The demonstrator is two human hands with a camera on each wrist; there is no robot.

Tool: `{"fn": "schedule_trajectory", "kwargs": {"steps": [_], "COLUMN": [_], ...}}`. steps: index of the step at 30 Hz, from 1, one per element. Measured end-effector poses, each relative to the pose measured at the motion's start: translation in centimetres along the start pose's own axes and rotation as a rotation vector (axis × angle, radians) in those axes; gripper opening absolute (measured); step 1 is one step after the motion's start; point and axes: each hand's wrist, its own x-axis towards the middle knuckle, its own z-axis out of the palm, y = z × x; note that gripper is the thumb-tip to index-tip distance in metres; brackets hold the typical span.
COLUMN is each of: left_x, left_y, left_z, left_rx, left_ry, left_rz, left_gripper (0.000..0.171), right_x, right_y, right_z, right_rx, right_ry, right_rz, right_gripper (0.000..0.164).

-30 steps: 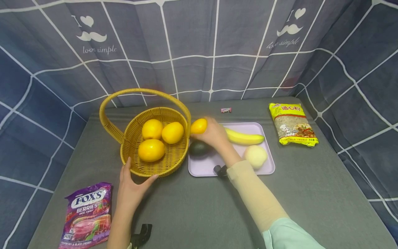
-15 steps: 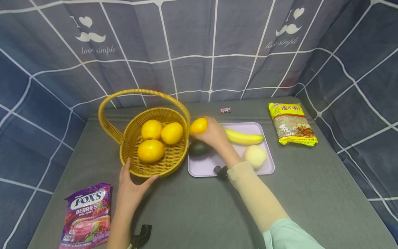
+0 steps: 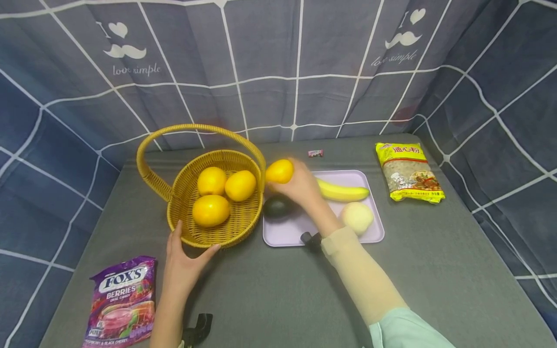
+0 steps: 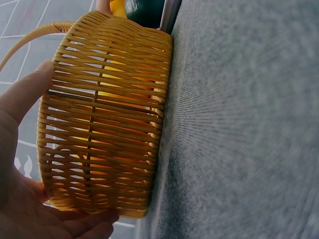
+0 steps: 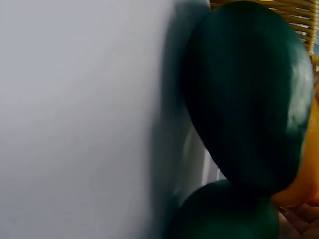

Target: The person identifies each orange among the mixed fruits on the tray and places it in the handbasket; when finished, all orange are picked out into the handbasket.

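Note:
My left hand grips the near side of a yellow wicker basket, thumb and fingers spread around its wall. In the basket lie several oval yellow-orange fruits. My right hand holds another oval yellow-orange fruit just right of the basket's handle, over the back left corner of a lilac tray. Below that hand, a dark green avocado sits on the tray. The right wrist view shows this avocado large, plus a second dark green fruit, which the hand hides in the head view.
A banana and a pale round fruit lie on the tray's right side. Around it are a yellow pasta bag, a small pink candy and a purple candy bag. A grid-patterned curtain closes off the back.
My right hand has risen slightly with the yellow-orange fruit in its fingers. My left hand and the basket stay where they were.

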Motion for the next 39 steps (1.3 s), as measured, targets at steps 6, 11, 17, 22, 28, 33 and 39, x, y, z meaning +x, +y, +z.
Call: {"fn": "schedule_trajectory", "kwargs": {"steps": [6,11,17,22,28,33,39], "left_x": [0.0,0.0,0.1,0.2,0.2,0.2,0.2], "left_y": [0.0,0.0,0.2,0.1,0.1,0.2,0.1], "left_z": [-0.1,0.0,0.0,0.1,0.3,0.3,0.3], "left_rx": [0.002,0.006,-0.009,-0.024,-0.037,-0.05,-0.055], "left_ry": [0.003,0.002,0.015,0.028,0.039,0.042,0.058], "left_rz": [-0.003,-0.007,0.001,0.005,0.018,0.03,0.039], "left_gripper": [0.116,0.115,0.115,0.114,0.114,0.114,0.114], "right_x": [-0.2,-0.7,-2.1,-3.6,-5.4,-6.8,-8.0], "right_y": [-0.5,-1.4,-3.3,-5.0,-6.9,-8.3,-9.6], "right_z": [-1.1,-2.8,-5.4,-7.0,-8.0,-7.8,-5.7], "right_rx": [0.029,0.074,0.119,0.165,0.204,0.235,0.227], "right_ry": [0.022,0.033,0.069,0.101,0.109,0.084,-0.018], "right_rz": [0.046,0.108,0.139,0.106,0.042,-0.075,-0.162], "right_gripper": [0.099,0.104,0.101,0.101,0.096,0.092,0.09]}}
